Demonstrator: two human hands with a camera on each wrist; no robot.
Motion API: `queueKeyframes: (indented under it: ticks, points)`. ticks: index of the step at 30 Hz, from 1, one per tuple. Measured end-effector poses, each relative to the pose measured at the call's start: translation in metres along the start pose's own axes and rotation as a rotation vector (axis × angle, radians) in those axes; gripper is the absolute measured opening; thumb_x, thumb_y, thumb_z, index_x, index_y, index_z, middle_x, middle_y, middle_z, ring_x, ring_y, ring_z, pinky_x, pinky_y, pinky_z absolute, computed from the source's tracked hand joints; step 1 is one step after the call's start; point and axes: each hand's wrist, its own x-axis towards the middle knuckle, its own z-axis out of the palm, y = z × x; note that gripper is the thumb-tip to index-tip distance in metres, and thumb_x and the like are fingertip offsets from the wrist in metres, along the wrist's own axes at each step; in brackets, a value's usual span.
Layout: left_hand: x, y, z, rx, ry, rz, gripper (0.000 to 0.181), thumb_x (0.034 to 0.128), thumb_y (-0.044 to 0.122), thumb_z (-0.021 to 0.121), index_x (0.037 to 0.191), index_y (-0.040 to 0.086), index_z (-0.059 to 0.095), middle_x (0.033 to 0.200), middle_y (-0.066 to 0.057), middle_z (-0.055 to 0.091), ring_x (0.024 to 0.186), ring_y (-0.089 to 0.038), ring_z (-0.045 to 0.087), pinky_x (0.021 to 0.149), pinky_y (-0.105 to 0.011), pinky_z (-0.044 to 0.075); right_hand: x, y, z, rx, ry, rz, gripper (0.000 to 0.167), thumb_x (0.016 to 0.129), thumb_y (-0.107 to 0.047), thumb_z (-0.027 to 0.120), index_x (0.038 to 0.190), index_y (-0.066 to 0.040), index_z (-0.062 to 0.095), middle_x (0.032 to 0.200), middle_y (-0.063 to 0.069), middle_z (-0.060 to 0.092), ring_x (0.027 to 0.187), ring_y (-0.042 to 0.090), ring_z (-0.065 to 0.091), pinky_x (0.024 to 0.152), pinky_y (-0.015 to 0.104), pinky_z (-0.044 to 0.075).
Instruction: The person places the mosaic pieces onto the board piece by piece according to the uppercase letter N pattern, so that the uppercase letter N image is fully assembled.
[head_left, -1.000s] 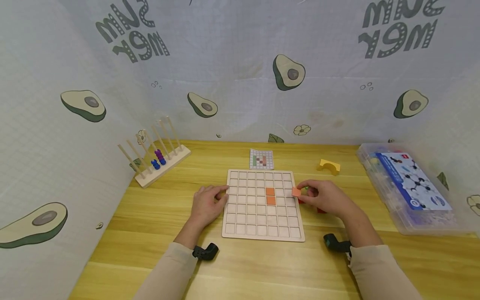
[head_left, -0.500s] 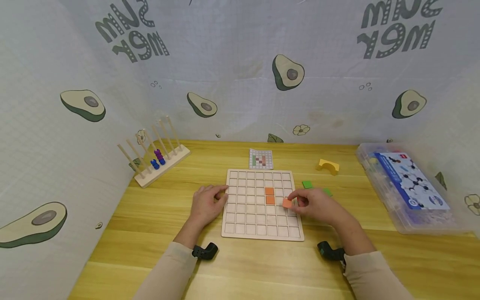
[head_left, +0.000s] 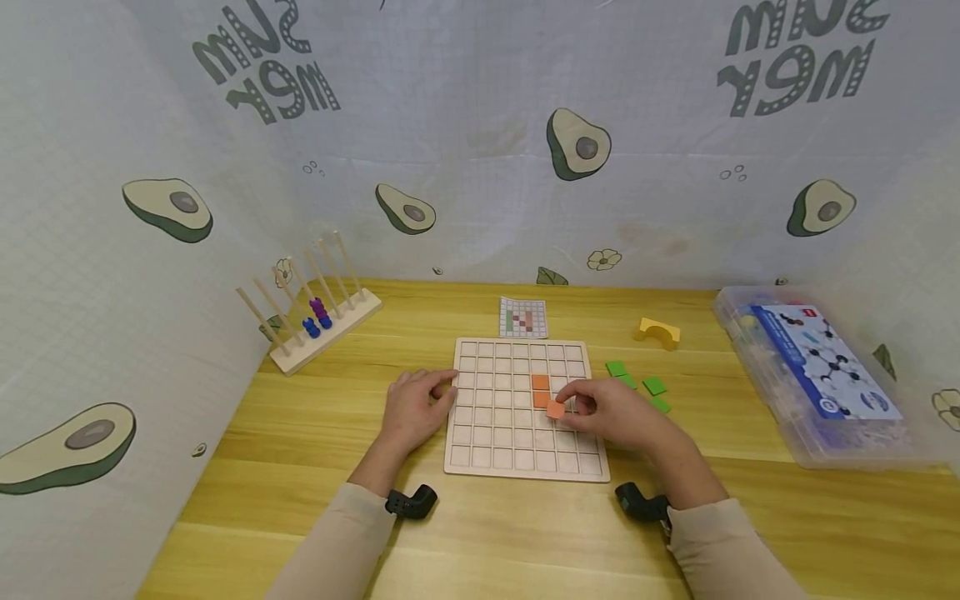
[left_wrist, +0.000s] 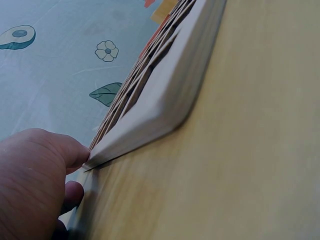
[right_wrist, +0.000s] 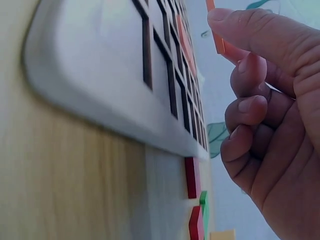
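My right hand [head_left: 618, 412] pinches an orange square tile [head_left: 555, 409] between thumb and index finger, over the wooden grid board [head_left: 480, 460]. The right wrist view shows this tile [right_wrist: 218, 41] edge-on, tilted and raised off the board, while the other fingers curl loosely. Two orange tiles [head_left: 541, 390] lie in neighbouring cells of one column, just up and left of the held tile. At the board's left edge rests my left hand [head_left: 415, 410], fingers relaxed. In the left wrist view a fingertip [left_wrist: 79, 154] touches the board's rim.
Several green tiles [head_left: 654, 386] lie right of the board; red tiles [right_wrist: 192, 177] appear in the right wrist view. A pattern card [head_left: 523, 319] lies behind the board. Farther out are a yellow arch block [head_left: 658, 332], a plastic box [head_left: 825, 375] and a peg stand with beads [head_left: 330, 333].
My right hand has carried the orange tile leftward from the board's right edge to near the two placed tiles, uncovering the green tiles. The left hand has stayed put.
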Motion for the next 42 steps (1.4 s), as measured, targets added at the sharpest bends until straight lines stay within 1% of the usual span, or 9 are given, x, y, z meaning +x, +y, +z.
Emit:
queueKeyframes:
  ticks: [3,7,13,15,18,27,31,34,42]
  points:
    - [0.0,0.0,0.0,0.005,0.005,0.003,0.029,0.0955,0.028,0.068,0.123,0.023,0.076,0.08,0.007,0.065,0.077,-0.014,0.048,0.079,-0.034,0.036,0.002,-0.002,0.002,0.019,-0.001,-0.023,0.02,0.091,-0.023,0.077,0.108,-0.013,0.071,0.076,-0.003,0.052,0.069,0.011,0.047,0.062,0.023,0.04]
    - [0.0,0.0,0.0,0.011,0.008,0.003,0.029,0.0953,0.028,0.068,0.123,0.023,0.076,0.08,0.007,0.065,0.078,-0.014,0.048,0.079,-0.033,0.036,0.005,-0.004,0.006,0.024,0.005,-0.031,0.018,0.091,-0.021,0.077,0.107,-0.014,0.072,0.075,-0.004,0.053,0.069,0.01,0.048,0.064,0.023,0.041]
    - [0.0,0.002,-0.001,0.011,-0.001,-0.004,0.029,0.0951,0.028,0.069,0.123,0.023,0.076,0.08,0.007,0.065,0.078,-0.014,0.048,0.079,-0.034,0.035,0.009,-0.003,0.013,0.005,-0.024,0.012,0.018,0.089,-0.022,0.078,0.107,-0.018,0.072,0.077,-0.005,0.055,0.072,0.012,0.05,0.064,0.023,0.041]
    - [0.0,0.003,-0.001,0.008,-0.004,-0.004,0.03,0.0953,0.028,0.068,0.123,0.022,0.075,0.08,0.006,0.065,0.079,-0.014,0.048,0.078,-0.034,0.035,0.01,-0.003,0.014,0.001,-0.03,0.018,0.019,0.089,-0.021,0.078,0.107,-0.019,0.072,0.078,-0.005,0.056,0.072,0.013,0.051,0.064,0.024,0.041]
    - [-0.001,0.004,-0.002,0.007,0.009,0.006,0.029,0.095,0.028,0.069,0.123,0.022,0.076,0.079,0.007,0.065,0.078,-0.014,0.049,0.078,-0.034,0.036,0.01,-0.003,0.015,-0.001,-0.034,0.026,0.018,0.089,-0.02,0.078,0.106,-0.018,0.072,0.077,-0.004,0.056,0.072,0.013,0.051,0.063,0.024,0.041]
    - [-0.001,0.004,-0.003,0.009,0.005,0.0,0.03,0.0945,0.028,0.07,0.123,0.022,0.076,0.079,0.007,0.064,0.08,-0.015,0.05,0.079,-0.034,0.035,0.012,-0.006,0.017,-0.01,-0.038,0.024,0.019,0.089,-0.02,0.079,0.106,-0.016,0.072,0.075,-0.004,0.054,0.072,0.013,0.05,0.063,0.024,0.039]
    - [-0.001,0.005,-0.003,0.01,0.008,0.002,0.03,0.0944,0.028,0.07,0.123,0.022,0.076,0.079,0.007,0.064,0.079,-0.014,0.049,0.078,-0.034,0.035,0.011,-0.006,0.017,-0.017,-0.042,0.033,0.018,0.089,-0.02,0.078,0.106,-0.017,0.073,0.074,-0.005,0.054,0.07,0.012,0.049,0.063,0.023,0.039]
    - [-0.001,0.005,-0.003,0.004,0.003,-0.004,0.029,0.0949,0.028,0.069,0.123,0.022,0.076,0.079,0.007,0.064,0.079,-0.014,0.049,0.078,-0.033,0.034,0.011,-0.007,0.016,-0.023,-0.043,0.018,0.018,0.089,-0.02,0.078,0.106,-0.017,0.073,0.074,-0.004,0.054,0.069,0.011,0.049,0.063,0.024,0.039]
    - [-0.001,0.004,-0.003,0.007,-0.001,-0.011,0.03,0.0949,0.028,0.069,0.123,0.022,0.076,0.079,0.007,0.063,0.079,-0.014,0.048,0.078,-0.032,0.034,0.012,-0.006,0.017,-0.017,-0.042,0.022,0.018,0.089,-0.02,0.079,0.105,-0.018,0.072,0.073,-0.005,0.053,0.067,0.012,0.049,0.063,0.024,0.039]
